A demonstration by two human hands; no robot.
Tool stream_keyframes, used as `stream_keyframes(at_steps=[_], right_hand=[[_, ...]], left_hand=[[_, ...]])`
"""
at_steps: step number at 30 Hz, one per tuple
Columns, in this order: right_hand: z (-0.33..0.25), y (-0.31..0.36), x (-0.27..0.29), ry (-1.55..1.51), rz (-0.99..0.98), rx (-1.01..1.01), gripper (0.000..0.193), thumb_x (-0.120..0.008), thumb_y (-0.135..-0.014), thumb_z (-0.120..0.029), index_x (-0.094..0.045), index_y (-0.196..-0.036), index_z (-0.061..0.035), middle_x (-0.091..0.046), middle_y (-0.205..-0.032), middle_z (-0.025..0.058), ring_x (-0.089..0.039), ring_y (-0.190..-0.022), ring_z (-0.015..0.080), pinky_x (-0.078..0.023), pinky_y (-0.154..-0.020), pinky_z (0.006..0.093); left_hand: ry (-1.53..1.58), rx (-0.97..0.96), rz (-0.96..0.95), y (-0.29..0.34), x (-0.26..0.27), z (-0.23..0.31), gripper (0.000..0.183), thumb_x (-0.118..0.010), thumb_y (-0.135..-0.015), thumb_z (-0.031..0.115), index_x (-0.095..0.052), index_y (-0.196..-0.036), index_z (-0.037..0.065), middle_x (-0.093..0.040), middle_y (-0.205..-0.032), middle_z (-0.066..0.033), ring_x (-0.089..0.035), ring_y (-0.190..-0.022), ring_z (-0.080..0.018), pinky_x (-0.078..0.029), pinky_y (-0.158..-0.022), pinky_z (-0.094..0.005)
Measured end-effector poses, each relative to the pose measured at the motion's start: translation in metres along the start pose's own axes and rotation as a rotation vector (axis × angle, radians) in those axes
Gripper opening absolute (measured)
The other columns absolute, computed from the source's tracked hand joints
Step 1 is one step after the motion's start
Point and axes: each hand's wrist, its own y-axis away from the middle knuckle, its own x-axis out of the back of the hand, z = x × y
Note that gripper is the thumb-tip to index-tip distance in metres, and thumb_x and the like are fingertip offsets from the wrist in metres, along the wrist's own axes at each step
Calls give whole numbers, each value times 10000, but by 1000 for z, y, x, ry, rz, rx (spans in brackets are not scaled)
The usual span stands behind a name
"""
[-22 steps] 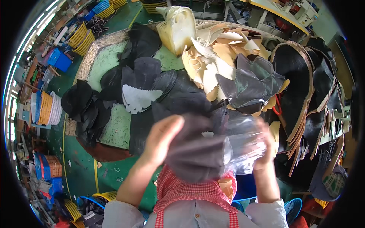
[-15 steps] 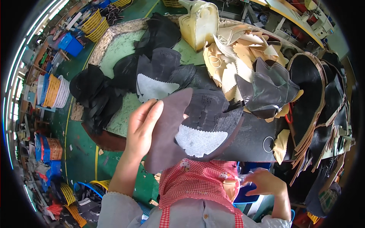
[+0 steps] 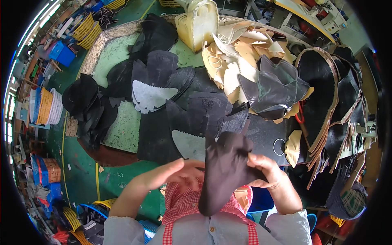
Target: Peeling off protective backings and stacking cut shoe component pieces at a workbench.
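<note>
A dark brown leather piece, bent and hanging, is in front of my red checked apron. My right hand pinches its right edge between thumb and fingers. At its left side is my left hand, with fingers spread and thumb apart; the fingertips come close to the leather and may touch it. Just beyond, on the table edge, lies a black cut piece with a pale grey zigzag-edged patch, partly covered by the brown leather.
Black cut pieces are piled across the green-topped table. Beige scraps and a cut-open yellowish plastic jug stand farther back. At right are red-handled scissors, a ring and stacked black pieces with brown edges.
The brown piece has moved right and toward me, and now hangs bent. My right hand came up from beside the apron and took hold of it; my left hand let go.
</note>
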Motion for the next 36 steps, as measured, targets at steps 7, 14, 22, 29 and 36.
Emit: stream_keyframes(at_steps=[7,14,22,29,36], right_hand=[[5,-12,-26,545,243,251,248,-530,-1052,-199,-609,-1089,33,-639,-935,21,-531,-796,39,-440,-681,212],[-17,-62,-38,1367,574,804,137,-694,-921,-96,-591,-941,-8,-633,-711,125,-617,-592,187,-473,-582,301],[-35,-87,-26,1525,665,772,133,-687,-912,-122,-593,-927,-29,-647,-755,145,-666,-652,289,-499,-597,339],[-49,-88,-23,1456,594,629,158,-681,-916,-126,-583,-944,-5,-661,-803,172,-674,-739,326,-516,-675,338],[-51,-86,-21,1430,596,632,181,-700,-893,-116,-595,-977,5,-670,-798,146,-684,-739,283,-520,-696,341]], left_hand=[[39,-444,494,-7,-15,-2,269,-689,-930,64,-581,-1174,26,-662,-1074,-12,-616,-985,-78,-486,-866,-246],[-340,-548,922,-12,22,22,197,-644,-975,102,-507,-845,48,-546,-653,42,-553,-531,-29,-426,-415,-195],[-536,-465,1010,-30,48,28,196,-713,-927,133,-553,-864,39,-644,-636,-16,-654,-536,-83,-397,-390,-202],[-718,-389,1039,-32,47,32,221,-738,-895,130,-539,-840,50,-604,-598,-22,-592,-473,-93,-411,-405,-258],[-1540,-749,647,-66,3,26,681,-773,-773,145,-511,-1393,38,-478,-1436,-177,-477,-1339,-343,-415,-1106,-451]])
